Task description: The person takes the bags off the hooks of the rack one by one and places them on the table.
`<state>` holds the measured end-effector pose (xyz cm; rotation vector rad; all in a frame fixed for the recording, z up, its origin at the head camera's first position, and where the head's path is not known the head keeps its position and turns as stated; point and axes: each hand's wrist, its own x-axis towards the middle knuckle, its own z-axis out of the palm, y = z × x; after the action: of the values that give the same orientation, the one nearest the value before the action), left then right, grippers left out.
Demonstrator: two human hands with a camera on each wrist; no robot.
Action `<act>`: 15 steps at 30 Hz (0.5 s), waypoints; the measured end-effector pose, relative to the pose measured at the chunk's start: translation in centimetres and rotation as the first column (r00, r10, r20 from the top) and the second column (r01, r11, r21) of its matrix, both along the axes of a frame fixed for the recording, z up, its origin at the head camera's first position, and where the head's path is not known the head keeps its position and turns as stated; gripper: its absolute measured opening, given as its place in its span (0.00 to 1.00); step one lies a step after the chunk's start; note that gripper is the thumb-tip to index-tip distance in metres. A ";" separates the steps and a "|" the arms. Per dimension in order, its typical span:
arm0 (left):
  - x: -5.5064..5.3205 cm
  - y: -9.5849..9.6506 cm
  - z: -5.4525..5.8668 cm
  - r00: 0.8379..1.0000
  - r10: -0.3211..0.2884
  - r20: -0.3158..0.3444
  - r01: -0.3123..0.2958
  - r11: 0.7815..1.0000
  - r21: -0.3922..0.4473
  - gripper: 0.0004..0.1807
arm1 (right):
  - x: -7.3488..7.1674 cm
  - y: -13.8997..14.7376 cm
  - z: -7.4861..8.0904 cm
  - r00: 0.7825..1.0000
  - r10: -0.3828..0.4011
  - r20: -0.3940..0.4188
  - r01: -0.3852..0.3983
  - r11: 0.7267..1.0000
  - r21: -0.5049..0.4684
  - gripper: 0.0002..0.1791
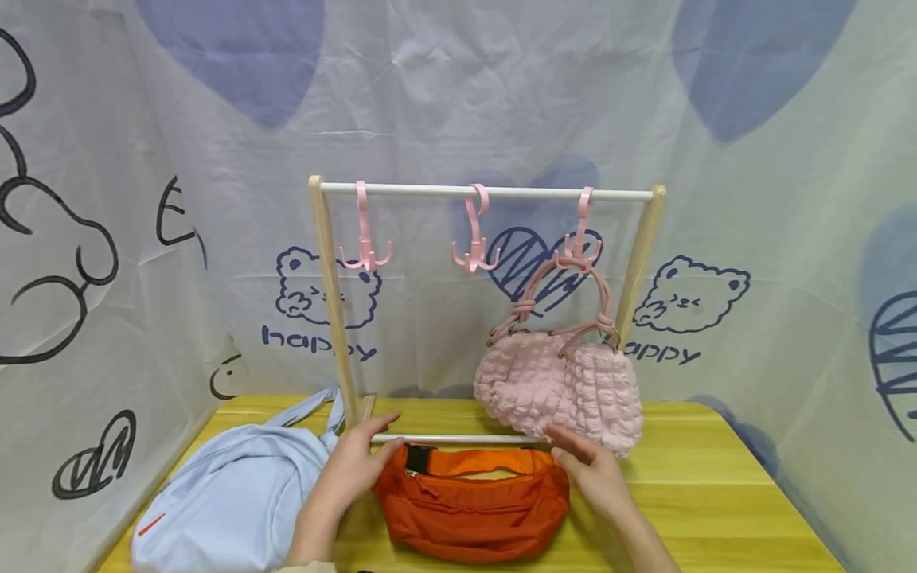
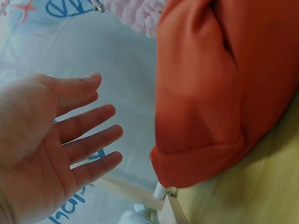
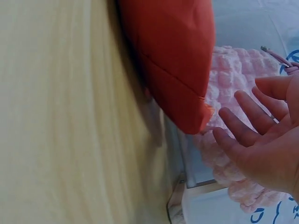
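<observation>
A red-orange waist bag (image 1: 476, 509) with an orange strap and a black buckle lies on the table in front of the rack. My left hand (image 1: 354, 465) is at its left end, thumb near the buckle; in the left wrist view this hand (image 2: 56, 135) has its fingers spread and holds nothing. At the bag's right end is my right hand (image 1: 591, 473). Its fingers are loosely extended in the right wrist view, with a gap between the hand (image 3: 266, 135) and the waist bag (image 3: 173, 60).
A rack with a white bar (image 1: 415, 190) bears several pink hooks (image 1: 476, 247). A puffy pink handbag (image 1: 559, 390) hangs by its handle from the right one. To the left, a light blue backpack (image 1: 229, 493) lies on the yellow wood-grain table (image 1: 716, 493). Printed cloth surrounds the table.
</observation>
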<state>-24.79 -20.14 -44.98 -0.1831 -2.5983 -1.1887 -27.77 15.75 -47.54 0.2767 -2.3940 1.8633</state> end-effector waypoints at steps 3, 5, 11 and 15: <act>0.2 0.6 0.5 1.000 -0.006 -0.028 0.005 1.000 -0.019 0.25 | 0.0 0.1 0.4 0.999 0.001 -0.038 0.000 1.000 0.007 0.21; 0.3 1.0 0.9 0.999 -0.008 -0.052 0.007 0.999 -0.032 0.27 | 0.1 0.1 0.7 0.998 0.002 -0.056 -0.003 1.000 -0.007 0.22; 0.5 2.2 1.8 0.993 -0.028 -0.115 0.020 0.997 -0.073 0.33 | 0.4 0.2 1.4 0.991 -0.016 -0.131 0.005 0.996 -0.085 0.22; 0.8 3.0 2.0 0.988 -0.052 -0.148 0.044 0.997 -0.056 0.35 | 0.7 0.4 2.0 0.983 -0.044 -0.180 0.019 0.990 -0.142 0.22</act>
<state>-24.02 -17.13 -42.95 -0.3344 -2.5079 -1.0793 -27.03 16.17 -45.52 0.3774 -2.1264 1.8903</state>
